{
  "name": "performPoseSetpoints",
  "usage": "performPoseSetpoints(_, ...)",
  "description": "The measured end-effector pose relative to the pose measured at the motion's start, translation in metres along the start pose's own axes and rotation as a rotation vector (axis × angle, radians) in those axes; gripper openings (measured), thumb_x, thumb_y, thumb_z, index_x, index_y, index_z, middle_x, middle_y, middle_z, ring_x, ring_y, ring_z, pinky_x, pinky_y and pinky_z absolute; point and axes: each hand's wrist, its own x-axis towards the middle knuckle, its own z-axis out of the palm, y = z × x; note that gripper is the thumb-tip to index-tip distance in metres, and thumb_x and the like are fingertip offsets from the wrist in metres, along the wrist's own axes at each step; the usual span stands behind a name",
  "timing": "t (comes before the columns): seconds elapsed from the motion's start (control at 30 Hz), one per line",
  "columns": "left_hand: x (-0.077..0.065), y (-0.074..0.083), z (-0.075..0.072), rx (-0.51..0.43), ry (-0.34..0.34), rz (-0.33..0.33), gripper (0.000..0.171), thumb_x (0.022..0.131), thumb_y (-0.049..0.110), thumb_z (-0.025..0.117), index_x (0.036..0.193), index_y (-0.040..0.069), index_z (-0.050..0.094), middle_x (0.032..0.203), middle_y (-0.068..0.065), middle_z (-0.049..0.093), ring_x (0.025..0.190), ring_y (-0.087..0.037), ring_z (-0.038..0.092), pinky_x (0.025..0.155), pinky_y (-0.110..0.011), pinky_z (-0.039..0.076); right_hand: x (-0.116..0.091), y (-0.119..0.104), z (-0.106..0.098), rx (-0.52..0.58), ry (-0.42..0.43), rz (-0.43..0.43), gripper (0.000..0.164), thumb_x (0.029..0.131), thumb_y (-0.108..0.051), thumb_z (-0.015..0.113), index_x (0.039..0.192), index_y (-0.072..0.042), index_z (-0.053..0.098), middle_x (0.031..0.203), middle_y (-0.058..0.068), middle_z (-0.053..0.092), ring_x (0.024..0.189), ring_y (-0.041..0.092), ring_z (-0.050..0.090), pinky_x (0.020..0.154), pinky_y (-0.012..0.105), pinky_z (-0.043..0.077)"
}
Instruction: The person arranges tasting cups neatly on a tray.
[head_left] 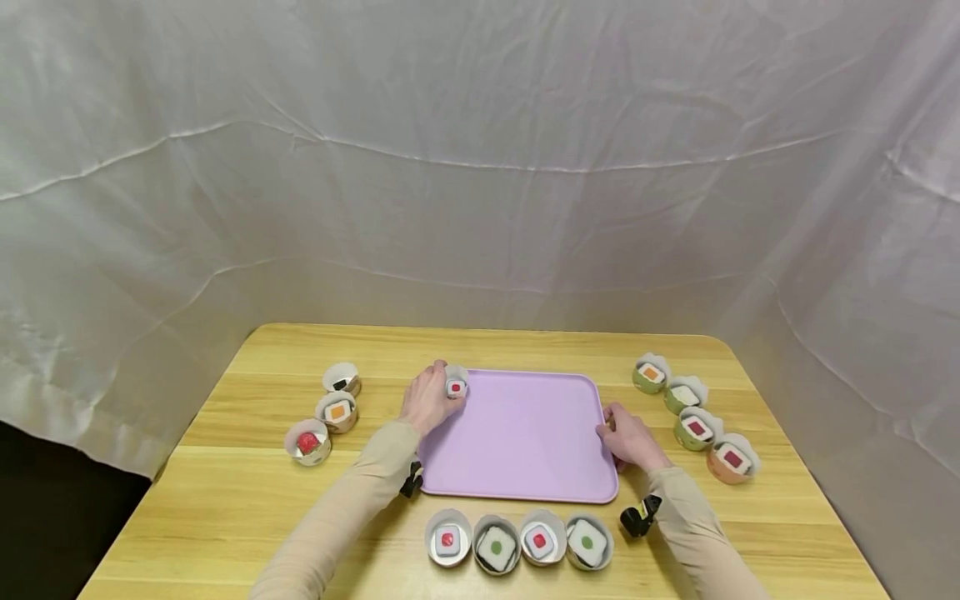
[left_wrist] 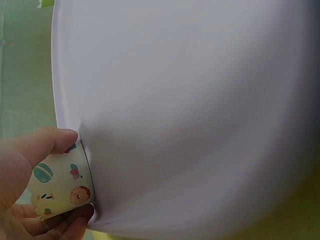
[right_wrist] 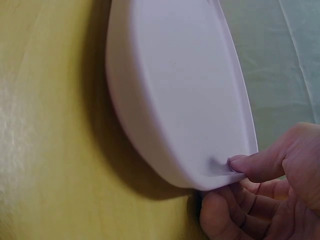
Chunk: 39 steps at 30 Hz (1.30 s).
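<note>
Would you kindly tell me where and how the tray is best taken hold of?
I'd grip the tray by its raised rim at the two short ends, coming from left and right, thumb above and fingers below. It is wide and flat, four cups stand along its near long side, and the right hand holds the rim just that way.

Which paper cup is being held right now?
The cup in the left hand, at the far left corner of the tray; the other cups stand on the table, untouched.
</note>
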Motion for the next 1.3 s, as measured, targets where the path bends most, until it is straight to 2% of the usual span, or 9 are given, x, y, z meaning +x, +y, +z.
performPoseSetpoints(0.37, -0.001, -0.002, 0.002, -0.025, 0.006, 0.013, 0.070, 0.075, 0.022, 0.087, 0.126, -0.008, 0.050, 0.103, -0.022, 0.068, 0.092, -0.036, 0.070, 0.079, -0.044, 0.061, -0.001, -0.001, 0.000, 0.000, 0.001, 0.005, 0.018, 0.099, -0.015, 0.052, 0.110, -0.001, 0.047, 0.075, 0.011, 0.056, 0.046, 0.018, 0.057, 0.042, 0.028, 0.050)
performPoseSetpoints(0.57, -0.002, -0.002, 0.000, -0.076, -0.007, 0.004, 0.083, 0.074, 0.019, 0.087, 0.137, -0.011, 0.042, 0.107, -0.025, 0.067, 0.094, -0.036, 0.069, 0.082, -0.046, 0.060, -0.001, -0.001, 0.000, 0.000, 0.002, 0.012, 0.019, 0.099, -0.015, 0.052, 0.111, -0.001, 0.047, 0.076, 0.011, 0.056, 0.046, 0.018, 0.057, 0.042, 0.028, 0.050)
performPoseSetpoints(0.8, -0.007, 0.000, -0.006, -0.125, -0.032, -0.025, 0.096, 0.073, 0.021, 0.089, 0.146, -0.009, 0.034, 0.121, -0.028, 0.061, 0.107, -0.041, 0.065, 0.094, -0.051, 0.057, -0.001, -0.001, 0.001, 0.000, 0.004, 0.013, 0.019, 0.100, -0.015, 0.051, 0.111, -0.001, 0.046, 0.076, 0.012, 0.056, 0.047, 0.018, 0.056, 0.042, 0.028, 0.049)
performPoseSetpoints(1.1, -0.017, -0.003, -0.016, -0.168, -0.071, -0.048, 0.105, 0.074, 0.022, 0.089, 0.153, -0.006, 0.027, 0.147, -0.031, 0.045, 0.134, -0.045, 0.049, 0.110, -0.058, 0.046, -0.002, -0.002, 0.001, 0.000, 0.003, 0.012, 0.020, 0.100, -0.015, 0.051, 0.112, -0.001, 0.046, 0.077, 0.012, 0.057, 0.047, 0.019, 0.057, 0.042, 0.028, 0.050)
performPoseSetpoints(1.3, -0.018, -0.006, -0.023, -0.205, -0.115, -0.018, 0.106, 0.072, 0.020, 0.089, 0.154, -0.005, 0.026, 0.151, -0.029, 0.042, 0.139, -0.045, 0.044, 0.116, -0.059, 0.039, -0.002, -0.002, 0.001, 0.003, 0.009, 0.015, 0.020, 0.100, -0.016, 0.052, 0.112, -0.001, 0.047, 0.078, 0.012, 0.057, 0.048, 0.019, 0.057, 0.043, 0.028, 0.050)
